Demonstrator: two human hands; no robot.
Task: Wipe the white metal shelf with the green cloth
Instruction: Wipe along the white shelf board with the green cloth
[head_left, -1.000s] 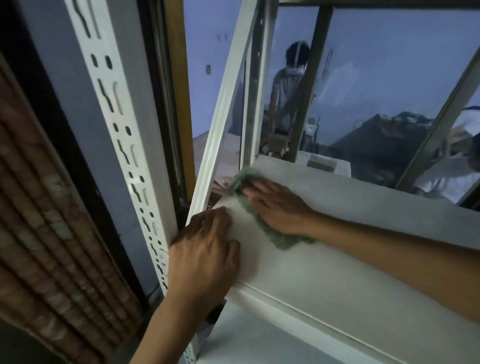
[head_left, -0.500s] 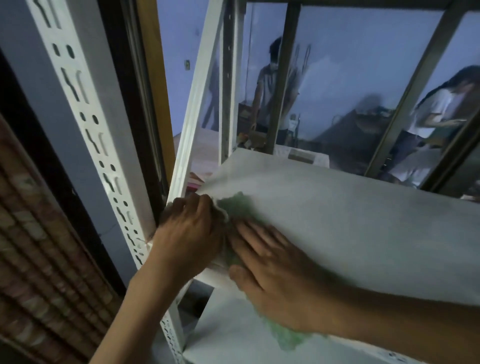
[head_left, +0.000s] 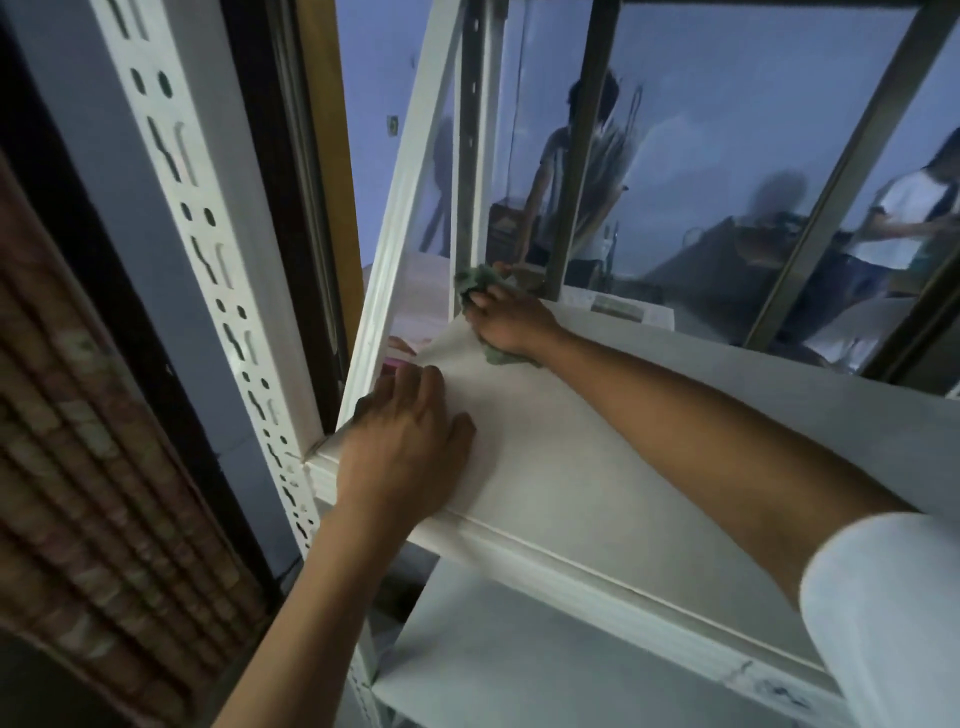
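Shelf of white metal (head_left: 597, 467) fills the centre and right of the view, its flat top running lengthwise from the near left corner away to the right, with a second shelf level (head_left: 519, 670) below it. At far left hangs a woven reddish-brown blind (head_left: 93, 441), and just beside it stands a white perforated upright post (head_left: 208, 249) that meets the shelf's near left corner. The left hand (head_left: 400, 447) rests palm down on that corner, its grip spread with fingers straight and lying flat on the metal, the forearm coming up from the bottom edge; it seems to be steadying the shelf. Further right and further away, the right hand (head_left: 506, 317) sits at the far left corner of the same shelf top, beside the rear posts. Its fingers curl round the green cloth (head_left: 480, 283), which is bunched up under and ahead of the hand, with a little cloth showing beneath the wrist. The right arm stretches diagonally across the shelf from a white sleeve (head_left: 883, 613) at lower right. The cloth lies at the far end of the short side, so the unwiped length of the shelf probably runs off to the right of it. Behind, glass panes (head_left: 701, 156) show blurred people
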